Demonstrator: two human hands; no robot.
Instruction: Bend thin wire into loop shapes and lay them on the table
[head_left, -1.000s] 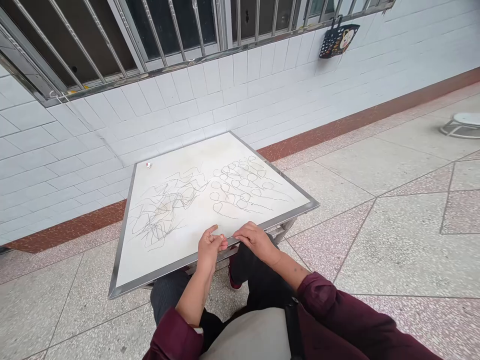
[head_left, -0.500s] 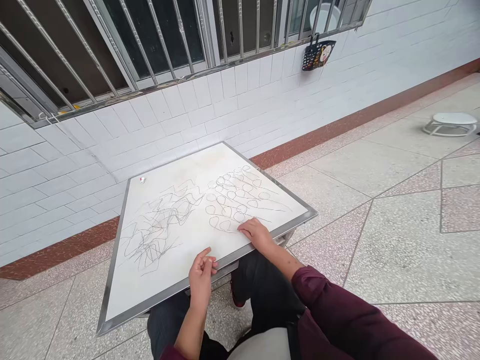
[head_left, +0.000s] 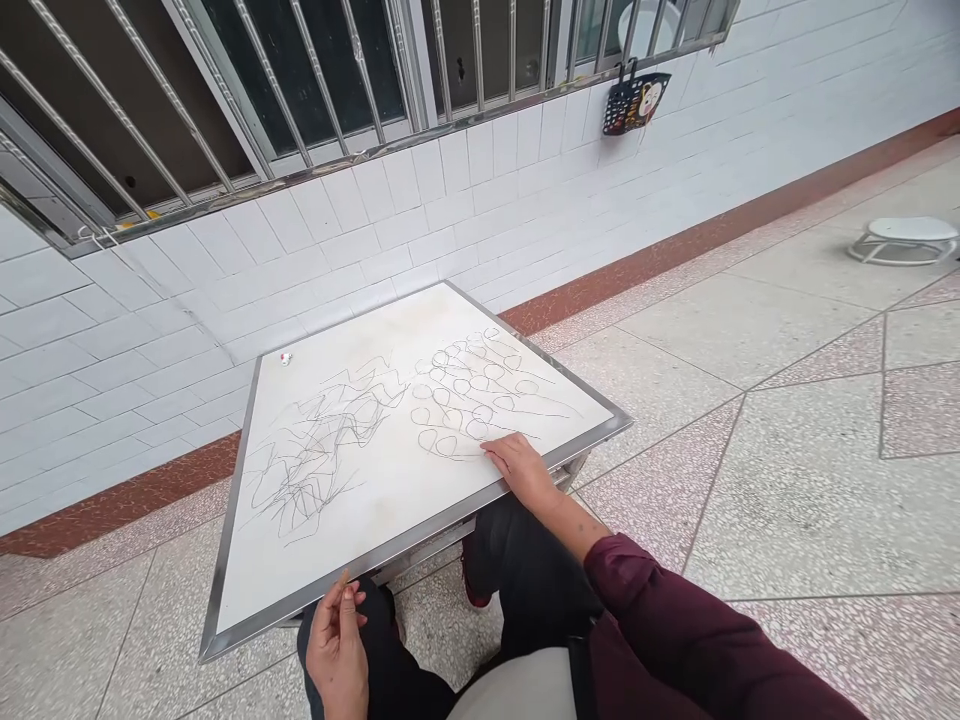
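Thin dark looped wires (head_left: 504,402), each a ring with a long tail, lie overlapping on the right half of a white tabletop (head_left: 390,500). On its left half is a loose tangle of bent thin wires (head_left: 315,470). My right hand (head_left: 523,472) rests at the near edge, its thumb and fingers closed at the tail of the nearest looped wire. Low in front of the table's metal edge, over my lap, is my left hand (head_left: 339,640). Its fingers are curled together with the thumb against them; anything between them is too small to make out.
A small white-and-red object (head_left: 286,359) sits at the table's far left corner. Behind stands a white tiled wall (head_left: 420,225) with a barred window and a hanging black basket (head_left: 634,102). A white stool (head_left: 904,238) stands on the floor at far right.
My left hand has moved left and toward me, from over the table's near edge to above my lap. My right hand has barely shifted and stays at the looped wires.
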